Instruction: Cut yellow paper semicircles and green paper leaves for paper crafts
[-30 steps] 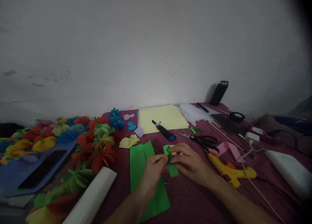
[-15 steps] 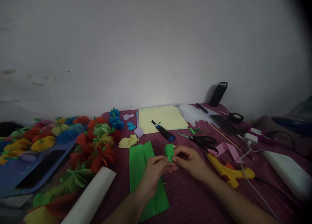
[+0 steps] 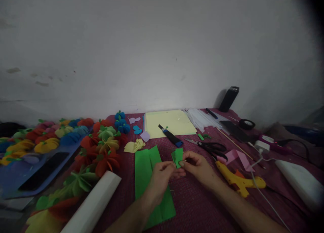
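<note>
A small folded strip of green paper [image 3: 179, 156] is pinched between my two hands above the purple cloth. My left hand [image 3: 164, 175] closes on its lower left side, fingertips pressed together. With thumb and forefinger my right hand [image 3: 197, 163] grips its right edge. Under my left forearm lies a large folded green paper sheet [image 3: 144, 169]. Just beyond the strip rests a blue and black box cutter [image 3: 170, 135], partly over pale yellow paper sheets [image 3: 169, 123]. Black-handled scissors [image 3: 211, 146] lie beyond my right hand.
Many coloured paper pumpkins and flowers [image 3: 107, 162] crowd the left side, near a white roll [image 3: 93, 202] and a phone [image 3: 44, 172]. On the right are a yellow glue gun [image 3: 238, 179], pink paper [image 3: 236, 158], a white cable, a white box [image 3: 300, 182] and a black bottle [image 3: 229, 99].
The green strip has turned slightly in my fingers, its folded flap now facing me more. Both hands stay nearly in place; the whole view has shifted a little.
</note>
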Available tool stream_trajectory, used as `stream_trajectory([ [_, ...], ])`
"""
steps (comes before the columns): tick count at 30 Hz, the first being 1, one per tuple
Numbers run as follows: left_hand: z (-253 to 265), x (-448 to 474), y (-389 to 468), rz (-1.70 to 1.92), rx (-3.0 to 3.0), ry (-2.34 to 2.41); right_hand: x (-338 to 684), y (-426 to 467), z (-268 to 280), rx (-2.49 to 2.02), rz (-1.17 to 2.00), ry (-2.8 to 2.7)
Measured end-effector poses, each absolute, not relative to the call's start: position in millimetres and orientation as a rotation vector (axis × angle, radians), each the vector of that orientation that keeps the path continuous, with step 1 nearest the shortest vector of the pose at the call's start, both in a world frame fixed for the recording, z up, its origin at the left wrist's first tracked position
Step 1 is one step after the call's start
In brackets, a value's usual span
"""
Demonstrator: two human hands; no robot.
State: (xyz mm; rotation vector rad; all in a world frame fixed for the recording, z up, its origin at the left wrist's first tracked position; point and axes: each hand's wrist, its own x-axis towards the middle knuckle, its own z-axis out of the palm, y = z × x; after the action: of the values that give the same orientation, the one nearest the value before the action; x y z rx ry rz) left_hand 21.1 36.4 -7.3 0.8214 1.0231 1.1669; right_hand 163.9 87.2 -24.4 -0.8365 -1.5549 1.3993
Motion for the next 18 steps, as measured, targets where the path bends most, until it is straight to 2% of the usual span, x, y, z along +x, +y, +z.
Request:
stream_trajectory([
  [12, -30, 18, 42, 1.143, 1.184, 1.204, 160, 84, -21, -0.86, 1.471, -1.48],
  [18, -27, 18, 40, 1.051, 1.307, 1.307, 164, 85, -21, -0.807, 1.63, -1.429],
])
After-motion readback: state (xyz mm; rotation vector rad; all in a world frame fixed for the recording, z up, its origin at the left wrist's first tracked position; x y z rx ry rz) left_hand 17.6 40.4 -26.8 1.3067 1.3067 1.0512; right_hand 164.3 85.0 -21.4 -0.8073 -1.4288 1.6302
